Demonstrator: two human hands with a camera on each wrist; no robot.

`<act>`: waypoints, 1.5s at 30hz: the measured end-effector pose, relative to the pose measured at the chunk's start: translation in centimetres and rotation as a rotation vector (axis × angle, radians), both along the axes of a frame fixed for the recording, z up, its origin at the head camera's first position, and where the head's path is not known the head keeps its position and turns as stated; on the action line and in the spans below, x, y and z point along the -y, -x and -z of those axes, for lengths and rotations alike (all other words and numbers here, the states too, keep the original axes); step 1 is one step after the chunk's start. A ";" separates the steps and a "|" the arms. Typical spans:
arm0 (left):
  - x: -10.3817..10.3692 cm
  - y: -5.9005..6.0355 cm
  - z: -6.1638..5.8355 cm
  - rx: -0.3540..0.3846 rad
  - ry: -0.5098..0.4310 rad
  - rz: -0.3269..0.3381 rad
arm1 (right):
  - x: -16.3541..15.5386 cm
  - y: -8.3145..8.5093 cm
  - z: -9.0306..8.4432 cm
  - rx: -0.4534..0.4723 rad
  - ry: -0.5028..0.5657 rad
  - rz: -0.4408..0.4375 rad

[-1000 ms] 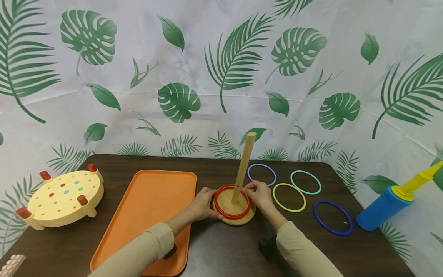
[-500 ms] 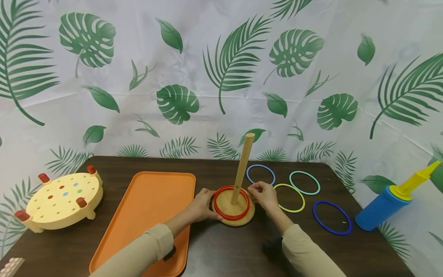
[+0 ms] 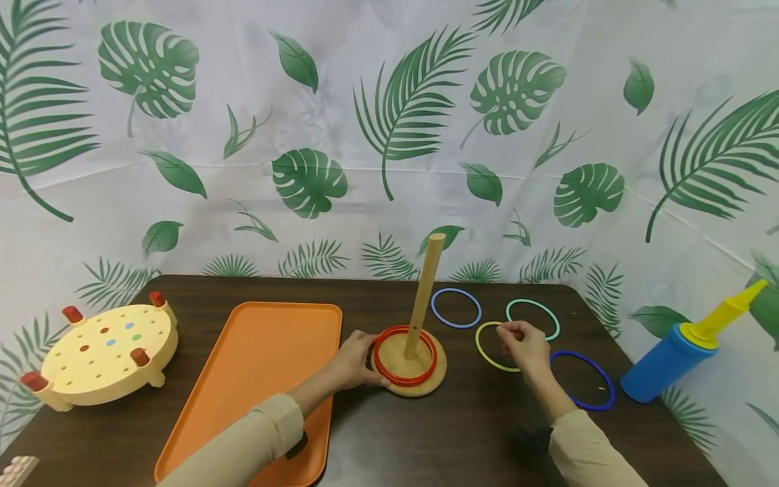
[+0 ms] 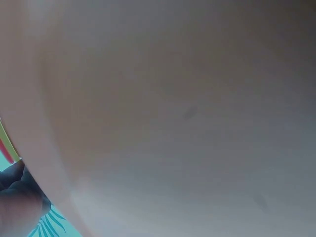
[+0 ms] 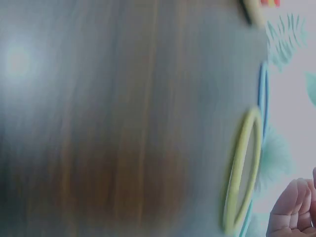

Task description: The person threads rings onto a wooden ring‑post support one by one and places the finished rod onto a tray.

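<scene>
A wooden peg stand (image 3: pixel 426 380) stands mid-table with red rings (image 3: pixel 404 373) lying round the foot of its upright peg (image 3: pixel 424 297). My left hand (image 3: pixel 356 362) grips the left rim of the stand's base. My right hand (image 3: pixel 523 345) hovers over the right side of a yellow ring (image 3: pixel 478 345) that lies flat on the table, fingers loosely curled. The right wrist view shows the yellow ring (image 5: pixel 252 118) on the wood and my right hand (image 5: pixel 291 207) a little apart from it. The left wrist view is blurred and filled by a pale surface.
Flat on the table lie a light blue ring (image 3: pixel 456 308), a teal ring (image 3: pixel 532 318) and a dark blue ring (image 3: pixel 581 379). An orange tray (image 3: pixel 268 365) and a cream peg board (image 3: pixel 103 348) sit at left. A blue and yellow pump (image 3: pixel 675 358) stands at right.
My right hand has left the peg stand and moved right to the yellow ring. My left hand has stayed on the base.
</scene>
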State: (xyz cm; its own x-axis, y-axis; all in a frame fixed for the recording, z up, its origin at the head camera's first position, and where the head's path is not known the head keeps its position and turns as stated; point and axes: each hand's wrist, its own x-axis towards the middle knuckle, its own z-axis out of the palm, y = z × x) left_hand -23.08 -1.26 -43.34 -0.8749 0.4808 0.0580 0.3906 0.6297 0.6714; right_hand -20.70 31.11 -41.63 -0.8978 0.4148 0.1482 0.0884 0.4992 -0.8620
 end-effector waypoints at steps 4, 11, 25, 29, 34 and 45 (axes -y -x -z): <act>0.0 0.0 0.0 0.006 -0.002 -0.002 | -3.2 -1.0 -0.2 -0.003 -0.053 0.080; -0.1 0.1 0.0 0.007 -0.010 0.004 | -8.1 -2.3 -0.6 0.034 -0.219 0.218; 0.0 -0.1 -0.1 0.017 0.003 -0.003 | -12.0 -2.1 0.7 0.069 -0.417 0.150; 0.0 0.0 -0.2 0.017 -0.002 0.003 | -12.4 -2.2 0.9 0.083 -0.460 0.126; -0.1 -0.1 -0.2 0.012 -0.002 0.001 | -12.9 -2.2 1.0 0.083 -0.498 0.112; -0.1 -0.1 -0.2 0.017 0.008 0.002 | -13.1 -2.4 1.2 0.163 -0.551 0.081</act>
State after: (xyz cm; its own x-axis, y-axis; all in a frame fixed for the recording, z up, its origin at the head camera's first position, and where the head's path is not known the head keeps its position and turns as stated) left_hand -22.98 -1.19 -43.18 -0.8746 0.4832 0.0398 0.3810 0.6341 0.6729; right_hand -18.31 44.23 -42.88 -0.8955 0.3843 0.2245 0.2549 0.8563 -0.4492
